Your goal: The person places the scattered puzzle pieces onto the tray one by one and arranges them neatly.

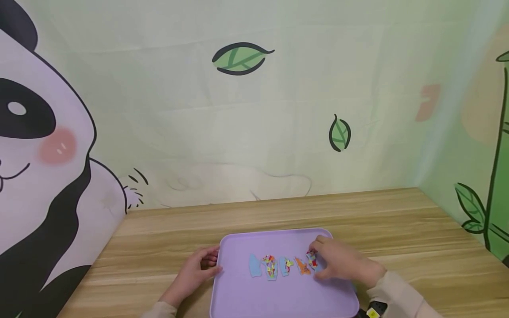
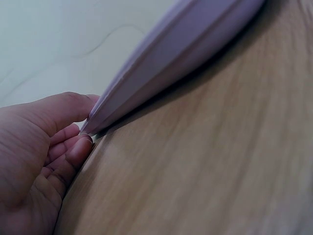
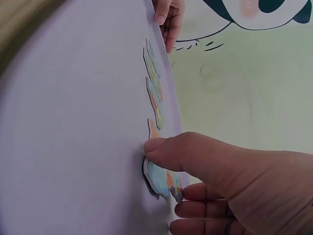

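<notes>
A row of flat, irregular puzzle pieces lies on the purple tray (image 1: 278, 300). The leftmost piece (image 1: 255, 266) is light blue, followed by a multicoloured piece (image 1: 270, 268), a blue piece with a colourful patch (image 1: 284, 266) and an orange piece (image 1: 302, 266). At the right end my right hand (image 1: 342, 260) pinches a blue, red and yellow puzzle piece (image 3: 157, 178), thumb on its near edge and fingers at its far side. My left hand (image 1: 199, 267) holds the tray's left rim (image 2: 122, 83), thumb and fingers at the edge.
The tray rests on a wood-grain table (image 1: 179, 225). Behind stands a pale green wall (image 1: 278, 132) with printed leaves and a large panda (image 1: 39, 176) at left. A dark device with a yellow mark (image 1: 374, 311) is by the right sleeve.
</notes>
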Demonstrator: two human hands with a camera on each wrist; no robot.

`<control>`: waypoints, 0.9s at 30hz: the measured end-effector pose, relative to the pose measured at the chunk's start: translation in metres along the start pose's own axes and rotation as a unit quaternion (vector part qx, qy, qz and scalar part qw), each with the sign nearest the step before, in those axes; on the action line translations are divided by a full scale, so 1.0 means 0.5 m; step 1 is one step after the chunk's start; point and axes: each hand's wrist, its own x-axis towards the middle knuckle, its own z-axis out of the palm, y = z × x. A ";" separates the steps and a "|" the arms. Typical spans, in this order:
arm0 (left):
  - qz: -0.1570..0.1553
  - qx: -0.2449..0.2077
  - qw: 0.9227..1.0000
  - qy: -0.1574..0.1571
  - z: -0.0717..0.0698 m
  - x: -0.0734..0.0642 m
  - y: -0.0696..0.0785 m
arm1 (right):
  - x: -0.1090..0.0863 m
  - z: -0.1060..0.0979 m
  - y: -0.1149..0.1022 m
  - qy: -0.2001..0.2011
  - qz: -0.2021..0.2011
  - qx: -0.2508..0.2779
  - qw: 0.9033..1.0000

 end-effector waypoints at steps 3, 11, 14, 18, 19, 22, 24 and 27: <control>-0.003 0.000 1.000 0.000 0.001 0.000 0.001 | 0.000 0.001 -0.002 0.001 0.004 -0.014 1.000; -0.005 0.000 1.000 0.003 0.002 0.000 0.003 | -0.002 0.002 -0.006 0.000 0.008 -0.028 1.000; -0.004 0.003 1.000 0.003 0.002 -0.001 0.002 | -0.004 0.001 -0.005 -0.001 0.004 -0.029 1.000; -0.001 0.004 1.000 0.002 0.002 -0.002 -0.001 | -0.004 0.001 -0.004 -0.006 0.003 -0.023 1.000; -0.001 0.002 1.000 0.002 0.002 -0.002 -0.001 | -0.004 0.001 -0.004 -0.006 0.003 -0.020 1.000; 0.000 -0.002 1.000 0.001 0.003 -0.002 -0.002 | -0.005 0.000 -0.003 -0.006 0.002 -0.009 1.000; 0.001 -0.002 1.000 0.000 0.003 -0.002 -0.001 | -0.006 -0.001 -0.002 -0.005 0.000 0.004 1.000; 0.003 -0.001 1.000 0.000 0.002 -0.001 -0.001 | -0.009 -0.006 0.001 -0.002 0.001 0.031 1.000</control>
